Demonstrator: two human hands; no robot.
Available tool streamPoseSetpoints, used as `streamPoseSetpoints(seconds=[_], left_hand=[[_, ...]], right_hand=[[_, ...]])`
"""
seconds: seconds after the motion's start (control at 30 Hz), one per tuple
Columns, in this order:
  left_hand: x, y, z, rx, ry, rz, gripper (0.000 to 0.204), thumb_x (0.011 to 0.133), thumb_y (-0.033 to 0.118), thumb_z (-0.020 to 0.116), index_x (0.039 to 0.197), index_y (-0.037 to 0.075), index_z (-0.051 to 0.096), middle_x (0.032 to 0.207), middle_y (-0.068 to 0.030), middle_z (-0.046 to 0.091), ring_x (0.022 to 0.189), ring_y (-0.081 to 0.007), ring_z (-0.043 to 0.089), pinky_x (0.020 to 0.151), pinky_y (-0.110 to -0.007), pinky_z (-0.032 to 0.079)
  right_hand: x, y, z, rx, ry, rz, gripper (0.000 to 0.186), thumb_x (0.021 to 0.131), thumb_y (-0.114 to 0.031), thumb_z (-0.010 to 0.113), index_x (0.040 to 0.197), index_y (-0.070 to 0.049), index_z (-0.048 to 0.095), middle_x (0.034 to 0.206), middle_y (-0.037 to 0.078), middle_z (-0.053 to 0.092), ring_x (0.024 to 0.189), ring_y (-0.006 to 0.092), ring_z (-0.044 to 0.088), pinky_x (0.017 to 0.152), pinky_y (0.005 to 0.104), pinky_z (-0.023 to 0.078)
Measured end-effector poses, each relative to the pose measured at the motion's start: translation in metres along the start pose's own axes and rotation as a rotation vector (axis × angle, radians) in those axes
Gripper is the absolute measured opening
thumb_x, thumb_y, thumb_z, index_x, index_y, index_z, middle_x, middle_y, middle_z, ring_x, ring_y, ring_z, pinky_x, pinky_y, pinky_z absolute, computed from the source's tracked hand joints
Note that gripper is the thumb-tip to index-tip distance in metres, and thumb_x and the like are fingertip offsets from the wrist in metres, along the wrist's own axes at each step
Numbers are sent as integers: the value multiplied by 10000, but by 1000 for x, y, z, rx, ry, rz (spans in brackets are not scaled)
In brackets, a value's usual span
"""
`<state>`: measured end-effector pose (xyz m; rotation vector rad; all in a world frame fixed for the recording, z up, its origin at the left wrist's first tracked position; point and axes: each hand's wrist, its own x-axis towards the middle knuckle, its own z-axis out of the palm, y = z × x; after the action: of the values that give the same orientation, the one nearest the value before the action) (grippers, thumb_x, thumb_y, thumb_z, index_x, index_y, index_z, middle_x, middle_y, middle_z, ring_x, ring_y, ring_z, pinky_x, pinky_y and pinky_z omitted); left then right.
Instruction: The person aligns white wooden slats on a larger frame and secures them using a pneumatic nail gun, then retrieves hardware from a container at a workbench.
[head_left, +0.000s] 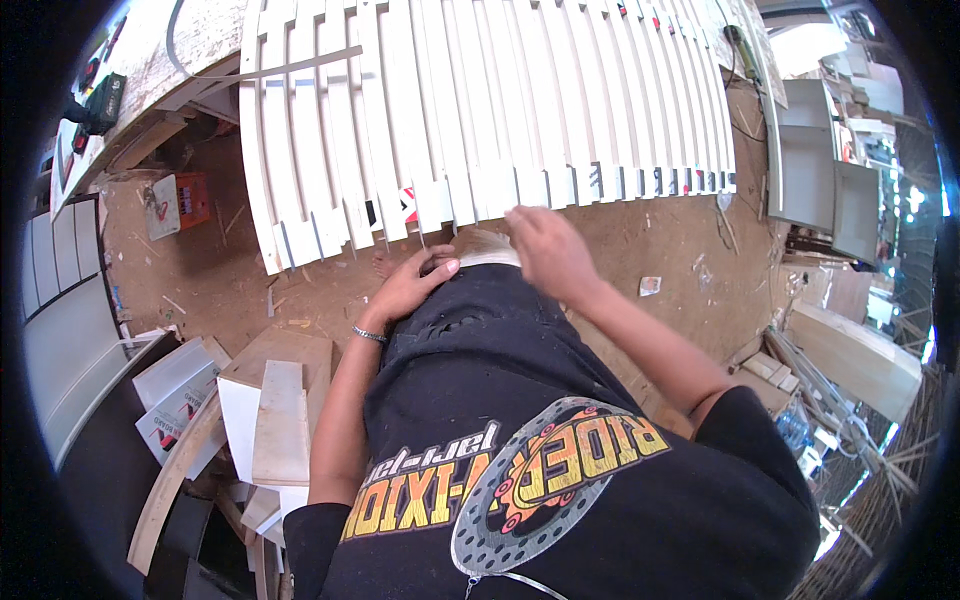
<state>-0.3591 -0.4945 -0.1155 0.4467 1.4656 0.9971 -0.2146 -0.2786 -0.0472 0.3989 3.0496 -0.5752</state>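
Long white board strips (pixel 500 90) lie side by side in a row in front of me, their near ends toward my body. My right hand (pixel 550 255) is at the near ends, right of the middle. Its fingers are bent together, and what they grip, if anything, is hidden. Lower and to the left, my left hand (pixel 408 285) sits just short of the strip ends, by my waist. Its thumb and loosely curved fingers are apart, with nothing visible between them. A thin curved grey band (pixel 300 68) lies across the strips at the far left.
A cordless drill (pixel 105 105) rests on the bench at far left, above an orange box (pixel 193 198) on the dirt floor. Board offcuts (pixel 280 425) are piled at lower left. Grey cabinet panels (pixel 805 150) stand at right, with a wooden block (pixel 860 355) below.
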Motion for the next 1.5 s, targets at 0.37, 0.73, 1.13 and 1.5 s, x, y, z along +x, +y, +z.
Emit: streamPoseSetpoints(seconds=[0.37, 0.73, 1.13, 1.5], left_hand=[[-6, 28, 31, 215, -155, 99, 581, 1000, 405, 613, 1393, -15, 530, 1308, -214, 646, 1226, -295, 619, 1057, -380, 459], [-23, 72, 47, 1131, 331, 312, 422, 896, 265, 691, 1195, -29, 648, 1291, -172, 629, 1305, -326, 520, 1085, -420, 390], [-14, 37, 80, 1359, 705, 157, 747, 851, 266, 709, 1484, -3, 417, 1569, -180, 392, 1529, -370, 195, 1219, -589, 80], [-9, 37, 87, 1331, 638, 136, 840, 823, 288, 669, 1527, -38, 345, 1601, -214, 341, 1540, -330, 204, 1238, -542, 49]], right_hand=[[-18, -30, 42, -430, 21, 53, 511, 885, -152, 540, 1352, 54, 550, 1397, 186, 542, 1312, 316, 468, 1098, 455, 336], [-20, -28, 36, -345, 85, 71, 460, 868, -128, 568, 1288, 58, 587, 1416, 197, 538, 1373, 340, 436, 1135, 509, 294], [-43, 27, 27, 29, 42, 81, 544, 867, -130, 624, 1394, -19, 546, 1407, 243, 515, 1120, 343, 573, 956, 403, 509], [-34, 12, 36, -46, -67, 138, 635, 846, -88, 608, 1470, -62, 492, 1480, 442, 332, 870, 324, 685, 652, 381, 607]])
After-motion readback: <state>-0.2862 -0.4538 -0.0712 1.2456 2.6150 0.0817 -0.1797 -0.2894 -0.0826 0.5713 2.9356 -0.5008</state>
